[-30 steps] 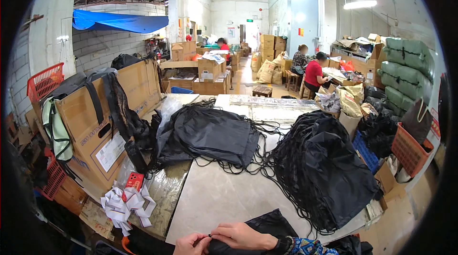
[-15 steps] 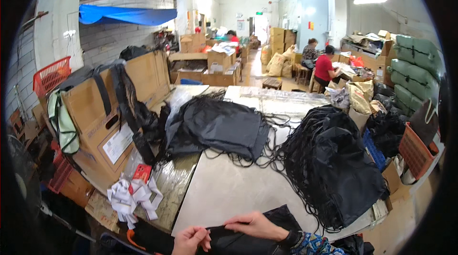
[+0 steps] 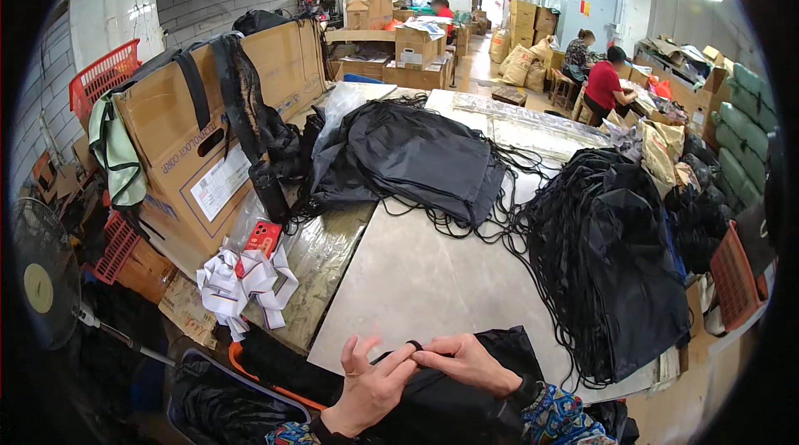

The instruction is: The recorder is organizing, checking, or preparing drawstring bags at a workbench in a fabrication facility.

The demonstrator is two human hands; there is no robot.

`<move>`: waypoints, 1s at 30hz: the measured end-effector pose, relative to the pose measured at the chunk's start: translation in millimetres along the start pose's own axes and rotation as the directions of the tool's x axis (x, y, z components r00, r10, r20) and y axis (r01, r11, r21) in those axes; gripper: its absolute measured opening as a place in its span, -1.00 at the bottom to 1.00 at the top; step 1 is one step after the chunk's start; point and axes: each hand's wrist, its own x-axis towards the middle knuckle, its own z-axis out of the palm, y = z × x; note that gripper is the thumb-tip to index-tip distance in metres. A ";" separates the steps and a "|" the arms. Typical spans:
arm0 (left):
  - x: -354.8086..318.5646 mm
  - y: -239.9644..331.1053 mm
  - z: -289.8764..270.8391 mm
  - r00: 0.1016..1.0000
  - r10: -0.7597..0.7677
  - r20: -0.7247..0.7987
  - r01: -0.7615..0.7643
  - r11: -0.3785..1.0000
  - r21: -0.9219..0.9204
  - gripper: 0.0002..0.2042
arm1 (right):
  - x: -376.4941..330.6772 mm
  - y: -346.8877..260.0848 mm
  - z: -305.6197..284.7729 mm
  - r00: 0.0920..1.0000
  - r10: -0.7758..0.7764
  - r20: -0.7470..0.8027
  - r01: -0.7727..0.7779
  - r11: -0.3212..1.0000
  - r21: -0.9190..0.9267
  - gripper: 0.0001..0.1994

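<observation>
Both hands have risen further into view since a moment ago, meeting over the black drawstring bag [image 3: 466,399] at the table's near edge. Left hand [image 3: 370,387] and right hand [image 3: 470,362] pinch its black cord [image 3: 414,346] between fingertips, the cord loop lying directly between them, left fingers half spread. Beyond sits a pile of finished bags [image 3: 612,262].

Black bags [image 3: 424,158] of thin matt cloth, faintly sheened at the folds — same for the stack [image 3: 612,254] at right, with thin cords [image 3: 533,220] trailing. Tabletop [image 3: 416,287] smooth, pale, dull; clear glossy plastic sheet [image 3: 320,249] over its left part. Box [image 3: 196,154] of matt brown cardboard. Ribbons [image 3: 245,283] white, satiny. Basket [image 3: 104,75] of red plastic.
</observation>
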 end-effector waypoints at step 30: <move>-32.9 14.8 22.9 0.766 -0.567 0.304 0.559 0.354 -0.750 -0.87 | -17.6 8.5 24.2 0.956 -0.262 -0.130 0.211 0.926 -0.313 -0.85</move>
